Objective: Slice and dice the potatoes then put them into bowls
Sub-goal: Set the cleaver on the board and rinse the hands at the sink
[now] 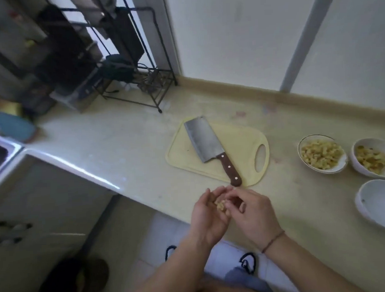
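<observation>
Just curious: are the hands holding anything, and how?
Diced potato pieces sit cupped in the left hand; the right hand curls its fingers over them.

Cupped left hand holds diced potato; right hand fingers touch it

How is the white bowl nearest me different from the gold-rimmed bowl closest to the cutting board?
The nearest white bowl holds no potato, while the gold-rimmed bowl is heaped with diced potato. The nearest bowl has a plain white rim; the other has a thin dark-gold line around its edge. The nearest bowl sits at the counter's front edge, partly cut off by the frame; the gold-rimmed one sits farther back, fully in view. Both are white and upright.
</observation>
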Demonstrator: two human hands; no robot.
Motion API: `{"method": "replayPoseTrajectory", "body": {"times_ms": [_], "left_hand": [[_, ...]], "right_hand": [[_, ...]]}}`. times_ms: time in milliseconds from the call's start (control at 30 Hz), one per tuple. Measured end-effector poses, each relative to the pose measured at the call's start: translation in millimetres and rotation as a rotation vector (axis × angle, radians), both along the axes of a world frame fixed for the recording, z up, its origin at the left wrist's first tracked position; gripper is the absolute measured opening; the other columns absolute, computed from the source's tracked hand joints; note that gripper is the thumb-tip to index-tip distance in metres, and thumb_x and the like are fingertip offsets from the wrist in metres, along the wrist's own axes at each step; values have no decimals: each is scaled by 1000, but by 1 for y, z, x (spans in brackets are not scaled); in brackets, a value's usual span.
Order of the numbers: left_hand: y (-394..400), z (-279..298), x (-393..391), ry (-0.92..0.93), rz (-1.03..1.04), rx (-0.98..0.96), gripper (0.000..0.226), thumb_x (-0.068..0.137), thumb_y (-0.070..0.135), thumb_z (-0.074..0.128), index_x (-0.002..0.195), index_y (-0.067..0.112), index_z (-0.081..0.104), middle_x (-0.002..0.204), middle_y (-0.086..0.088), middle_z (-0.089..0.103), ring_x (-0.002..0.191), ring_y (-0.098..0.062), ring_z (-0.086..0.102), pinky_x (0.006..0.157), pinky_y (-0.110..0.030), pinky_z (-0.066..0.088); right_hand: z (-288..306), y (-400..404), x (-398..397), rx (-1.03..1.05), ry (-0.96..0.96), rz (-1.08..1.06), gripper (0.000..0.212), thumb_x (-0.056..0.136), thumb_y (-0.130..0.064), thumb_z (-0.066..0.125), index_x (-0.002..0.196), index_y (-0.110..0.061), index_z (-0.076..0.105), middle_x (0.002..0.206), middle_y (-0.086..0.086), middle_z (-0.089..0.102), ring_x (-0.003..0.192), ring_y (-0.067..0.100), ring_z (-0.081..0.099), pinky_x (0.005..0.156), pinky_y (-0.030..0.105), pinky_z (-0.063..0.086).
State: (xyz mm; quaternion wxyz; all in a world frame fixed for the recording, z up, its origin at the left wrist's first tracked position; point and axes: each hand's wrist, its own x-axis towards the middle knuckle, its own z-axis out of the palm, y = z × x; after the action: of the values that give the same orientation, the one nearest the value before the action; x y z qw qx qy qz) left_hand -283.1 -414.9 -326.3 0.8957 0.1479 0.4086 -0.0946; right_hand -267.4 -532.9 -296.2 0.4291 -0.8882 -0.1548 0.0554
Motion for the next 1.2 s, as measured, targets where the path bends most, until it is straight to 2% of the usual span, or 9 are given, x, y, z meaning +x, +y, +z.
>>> {"method": "replayPoseTrajectory", "body": {"times_ms": [100,200,333,433,667,767,833,900,1200], "left_hand": [[41,3,-15,-24,116,-31,39,106,25,42,95,-3,66,91,-21,72,75,-32,72,67,-37,61],[94,3,-39,-66,248,-40,37,106,26,41,106,-3,65,101,-22,73,83,-34,73,73,-40,63],[178,1,-86,-106,433,-45,56,106,41,39,127,-7,60,131,-25,65,116,-39,67,96,-46,57],[252,1,-134,-128,603,-48,68,99,48,43,135,-9,54,139,-29,57,134,-40,52,113,-48,39],[416,-29,-257,26,1008,71,78,95,60,40,136,-6,53,138,-25,60,134,-36,53,108,-46,43],[464,-48,-303,94,1175,57,83,99,66,33,133,-7,55,140,-25,58,135,-36,50,111,-47,37],[489,-61,-328,147,1256,54,85,100,68,29,135,-6,52,142,-24,56,139,-36,46,114,-47,35],[509,-75,-348,200,1336,41,87,100,68,27,142,-5,47,147,-24,51,143,-36,42,112,-46,35],[572,-121,-398,271,1481,-9,84,103,66,16,158,3,27,163,-18,32,152,-31,27,122,-44,21]], "right_hand": [[1,30,1,147,145,-67,21,78,-3,75,82,-22,70,78,-13,70,71,0,64,64,10,49],[-1,75,-4,145,163,-20,25,81,-4,72,83,-28,67,81,-12,70,74,1,64,66,13,51],[0,169,-26,55,56,298,12,84,-11,69,93,-20,70,89,-9,69,80,0,61,69,8,47],[-4,258,-59,-35,-93,681,16,83,-13,64,98,-14,69,94,-3,67,87,0,55,84,9,43],[-34,438,-166,-75,-4,1304,35,96,-35,49,107,-8,69,109,5,67,106,15,55,104,14,34],[-50,499,-204,-165,24,1440,41,93,-38,51,120,-10,65,124,5,64,118,17,54,110,22,35],[-59,533,-226,-212,9,1510,45,94,-37,51,129,-10,59,135,6,58,128,19,49,116,14,15],[-72,561,-245,-252,12,1599,52,98,-39,49,142,-12,45,150,3,42,141,15,32,109,6,-4],[-107,656,-295,-482,245,1789,66,97,-42,52,150,-9,31,159,6,26,147,15,19,113,15,8]]}}
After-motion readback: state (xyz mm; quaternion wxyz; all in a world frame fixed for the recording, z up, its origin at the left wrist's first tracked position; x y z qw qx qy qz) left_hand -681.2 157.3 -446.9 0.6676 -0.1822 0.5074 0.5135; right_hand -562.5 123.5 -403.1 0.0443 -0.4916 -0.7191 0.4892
